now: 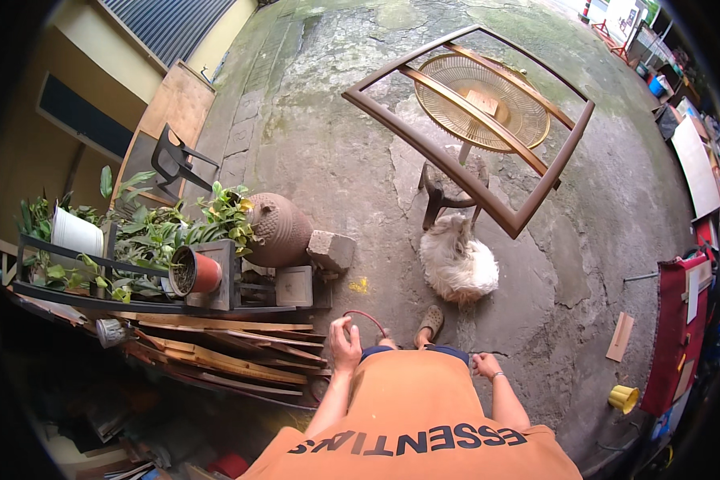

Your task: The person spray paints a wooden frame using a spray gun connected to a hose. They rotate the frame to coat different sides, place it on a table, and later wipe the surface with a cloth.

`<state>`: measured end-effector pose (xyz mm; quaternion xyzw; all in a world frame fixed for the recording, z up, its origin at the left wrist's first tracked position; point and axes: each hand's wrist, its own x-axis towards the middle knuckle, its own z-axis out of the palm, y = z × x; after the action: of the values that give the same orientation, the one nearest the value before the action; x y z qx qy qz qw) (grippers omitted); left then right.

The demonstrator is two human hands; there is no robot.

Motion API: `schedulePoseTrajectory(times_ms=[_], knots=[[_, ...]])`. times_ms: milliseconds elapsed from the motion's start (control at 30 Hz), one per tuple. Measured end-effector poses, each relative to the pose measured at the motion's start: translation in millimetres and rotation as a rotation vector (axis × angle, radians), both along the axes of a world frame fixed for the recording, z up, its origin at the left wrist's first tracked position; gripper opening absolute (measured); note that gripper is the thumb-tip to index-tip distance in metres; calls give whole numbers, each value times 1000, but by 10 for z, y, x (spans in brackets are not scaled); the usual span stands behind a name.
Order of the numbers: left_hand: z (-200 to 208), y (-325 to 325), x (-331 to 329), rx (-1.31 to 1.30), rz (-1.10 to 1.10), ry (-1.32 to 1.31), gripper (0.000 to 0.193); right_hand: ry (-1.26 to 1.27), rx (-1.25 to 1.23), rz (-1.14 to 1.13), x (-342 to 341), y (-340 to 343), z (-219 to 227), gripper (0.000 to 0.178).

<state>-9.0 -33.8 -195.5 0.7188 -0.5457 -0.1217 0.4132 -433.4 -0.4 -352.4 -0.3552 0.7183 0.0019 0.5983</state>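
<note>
My left hand (344,346) hangs loosely at my left side, fingers slightly curled and parted, close to the ends of stacked wooden boards (232,352). A thin red cord (366,316) curves past its fingertips toward my feet; whether the hand touches it is unclear. On my other side, my right hand (486,366) is closed with curled fingers, and anything inside it is hidden. Ahead of me a brown rectangular frame (500,210) with slats is propped at a slant over a dark stool (436,196). Through it shows a round fan grille (440,92). A fluffy white dog (460,264) is at the stool's near side.
At left, a planter rack (136,300) holds plants, an orange pot (206,272) and a white pot (78,232). Beside it are a large clay jar (278,228) and a concrete block (331,250). A yellow bucket (622,398) and wood piece (621,336) lie at right on cracked concrete.
</note>
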Motion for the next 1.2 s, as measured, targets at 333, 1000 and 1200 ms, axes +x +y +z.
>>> schedulePoseTrajectory(times_ms=[333,1000,1200], knots=[[530,-2018,920,-163,93,359,21,-4,-461,-926,-976,-1532,41,32],[1310,-8440,821,354,-765,459,34,76,-653,-1056,-1546,-5382,2570,66],[881,-9264,-84,653,-870,162,43,90,-582,-1005,-1150,-5666,2481,57]])
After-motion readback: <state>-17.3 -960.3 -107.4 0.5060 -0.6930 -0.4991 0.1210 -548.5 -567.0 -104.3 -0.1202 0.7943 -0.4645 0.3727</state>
